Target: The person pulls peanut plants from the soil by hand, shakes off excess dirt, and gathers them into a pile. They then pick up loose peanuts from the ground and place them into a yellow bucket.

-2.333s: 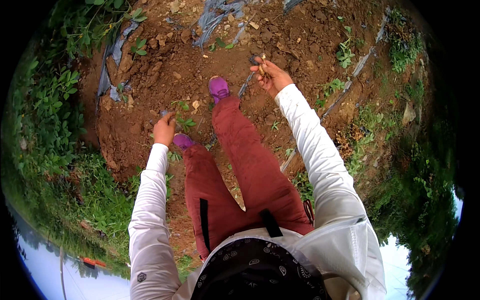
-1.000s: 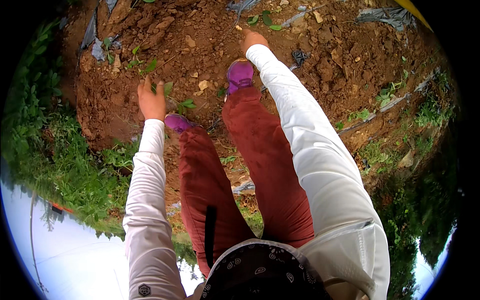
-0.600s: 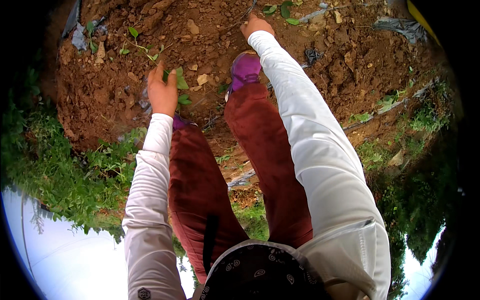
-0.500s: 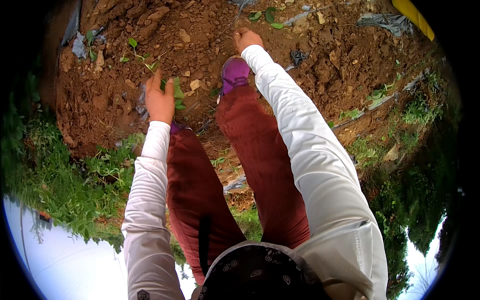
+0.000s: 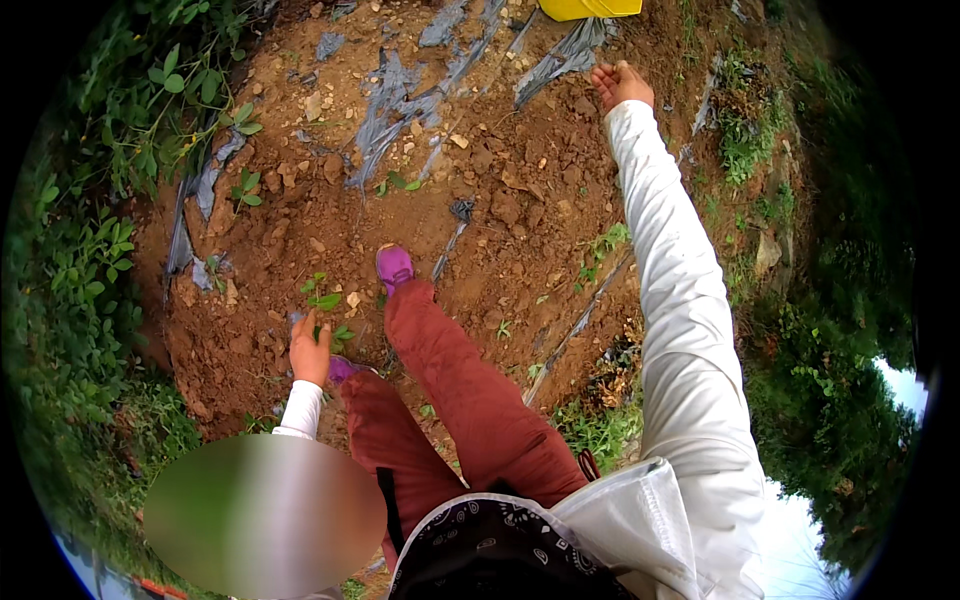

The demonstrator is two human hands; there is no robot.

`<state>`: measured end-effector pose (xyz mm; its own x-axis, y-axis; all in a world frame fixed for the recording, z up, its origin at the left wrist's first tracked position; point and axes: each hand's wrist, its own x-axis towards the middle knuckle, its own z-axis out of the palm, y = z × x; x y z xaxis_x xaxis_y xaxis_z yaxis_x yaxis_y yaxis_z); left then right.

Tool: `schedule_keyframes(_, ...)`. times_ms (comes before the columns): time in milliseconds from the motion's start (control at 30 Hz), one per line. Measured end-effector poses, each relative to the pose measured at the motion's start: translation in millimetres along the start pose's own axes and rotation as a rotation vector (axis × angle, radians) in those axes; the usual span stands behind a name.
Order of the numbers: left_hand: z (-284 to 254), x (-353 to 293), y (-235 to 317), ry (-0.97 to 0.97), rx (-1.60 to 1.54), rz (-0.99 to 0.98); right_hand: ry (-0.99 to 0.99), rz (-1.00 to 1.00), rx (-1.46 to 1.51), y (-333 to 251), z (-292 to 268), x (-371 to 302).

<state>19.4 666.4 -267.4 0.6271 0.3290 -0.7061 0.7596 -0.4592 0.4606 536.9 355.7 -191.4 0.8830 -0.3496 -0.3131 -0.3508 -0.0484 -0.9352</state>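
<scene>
My left hand [image 5: 310, 352] is low over the soil beside my purple shoes, its fingers closed around a leafy green sprig [image 5: 324, 300]. Leaves stick out past the fingertips and beside the thumb; the stem is partly hidden by the hand. My right arm stretches far forward and to the right. At its end my right hand [image 5: 624, 88] has curled fingers, and whatever may be in them is too small to make out. Just beyond that hand is the lower part of a yellow container [image 5: 590, 9], cut off by the top edge.
Torn grey plastic film [image 5: 398, 105] lies across the reddish, stony soil [image 5: 470, 215]. Dense leafy plants [image 5: 95, 260] border the left side. Purple shoes [image 5: 394, 267] stand on the soil near my left hand. Weeds [image 5: 605, 420] grow at the lower right.
My right hand has reached farther forward and right, toward the yellow container. The view has shifted, showing more ground ahead. My left hand stays low by the shoes with the sprig.
</scene>
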Motion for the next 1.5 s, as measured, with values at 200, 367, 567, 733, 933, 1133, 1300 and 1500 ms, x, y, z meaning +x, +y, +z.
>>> schedule_keyframes(200,-10.5,10.7,-12.0,0.101,0.019,-0.091,-0.282,0.136,-0.578,-79.3,55.4,32.9)
schedule_keyframes(367,-6.5,-7.2,3.7,0.275,-0.136,-0.07,-0.916,0.149,-0.882,71.1,90.1,-101.0)
schedule_keyframes(567,17.2,-59.7,-18.9,0.271,-0.258,0.171,-1.192,0.768,-0.716,219.7,82.6,-377.4)
schedule_keyframes(733,11.0,-114.7,-91.9,0.145,-0.244,0.303,-1.18,0.712,-0.546,311.9,81.7,-491.3)
schedule_keyframes(933,-74.8,-155.7,-323.2,0.329,0.462,-0.002,-1.32,0.226,-0.937,341.0,132.3,-622.5)
schedule_keyframes(1133,-190.5,-276.2,-602.2,-0.11,0.975,-0.986,-1.364,-0.158,-1.221,377.9,192.9,-736.3)
schedule_keyframes(1300,-138.4,-389.6,-701.7,-0.307,0.648,-1.235,-1.528,0.244,-1.107,390.3,217.8,-866.3)
schedule_keyframes(1500,-20.6,-449.5,-681.7,0.066,0.008,-1.079,-1.868,0.442,-1.116,404.1,191.7,-1002.0)
